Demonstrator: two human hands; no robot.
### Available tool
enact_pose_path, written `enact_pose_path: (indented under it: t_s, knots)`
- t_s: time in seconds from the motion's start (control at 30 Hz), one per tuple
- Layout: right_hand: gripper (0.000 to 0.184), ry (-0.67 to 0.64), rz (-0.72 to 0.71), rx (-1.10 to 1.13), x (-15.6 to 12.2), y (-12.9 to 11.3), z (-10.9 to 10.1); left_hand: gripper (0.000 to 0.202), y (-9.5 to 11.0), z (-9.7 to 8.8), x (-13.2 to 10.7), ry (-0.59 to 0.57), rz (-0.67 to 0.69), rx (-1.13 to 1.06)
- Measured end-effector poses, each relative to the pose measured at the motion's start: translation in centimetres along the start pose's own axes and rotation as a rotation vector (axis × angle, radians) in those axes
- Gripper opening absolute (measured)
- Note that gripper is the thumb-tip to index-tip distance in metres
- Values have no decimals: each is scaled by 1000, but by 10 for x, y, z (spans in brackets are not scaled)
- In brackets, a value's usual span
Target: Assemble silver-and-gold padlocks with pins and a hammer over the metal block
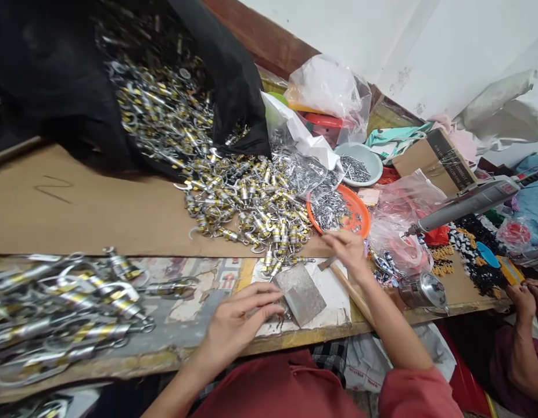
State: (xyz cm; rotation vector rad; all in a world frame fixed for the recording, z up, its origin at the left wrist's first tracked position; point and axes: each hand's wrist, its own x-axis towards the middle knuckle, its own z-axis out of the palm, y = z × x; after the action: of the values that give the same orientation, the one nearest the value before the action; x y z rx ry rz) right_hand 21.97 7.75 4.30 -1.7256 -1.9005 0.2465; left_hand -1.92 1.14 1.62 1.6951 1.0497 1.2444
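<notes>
My left hand (pixel 240 318) is beside the left edge of a flat metal block (pixel 300 295), fingers stretched out and thumb apart, with small dark pieces just below the fingertips. My right hand (pixel 350 253) is raised by the front rim of an orange plate (pixel 360 212) of small metal pins (pixel 330 210); its fingertips are pinched, and anything between them is too small to make out. Under the right forearm lies a hammer with a wooden handle (pixel 351 293). Behind the block spreads a heap of silver hooked metal fittings (pixel 255 203) with yellow bands.
A black sack (pixel 238 75) spills more fittings. Others lie at the left front (pixel 77 302). A pale bowl (pixel 373 159) of pins, a power screwdriver (pixel 465 203) and a metal canister (pixel 428 290) are to the right. Another person's hands (pixel 528 296) show at the right edge.
</notes>
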Motion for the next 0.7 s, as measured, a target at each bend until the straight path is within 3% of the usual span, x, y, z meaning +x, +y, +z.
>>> enact_pose_path:
  t_s: [0.13, 0.23, 0.4, 0.53, 0.7]
  knots:
    - [21, -109, -309, 308, -63, -53, 3, 13, 10, 0, -6, 14, -22, -2]
    - [28, -63, -370, 352, -88, -71, 6, 16, 14, -1, -12, 48, -96, -24]
    - [20, -24, -347, 333, -92, -76, 5, 36, 17, 9, -17, 39, -224, -135]
    - [22, -11, -408, 261, -92, -77, 1, 38, 16, 12, -19, 29, -218, -145]
    - [22, 99, -426, 271, -96, -79, 0, 39, 12, 12, -24, 28, -198, -119]
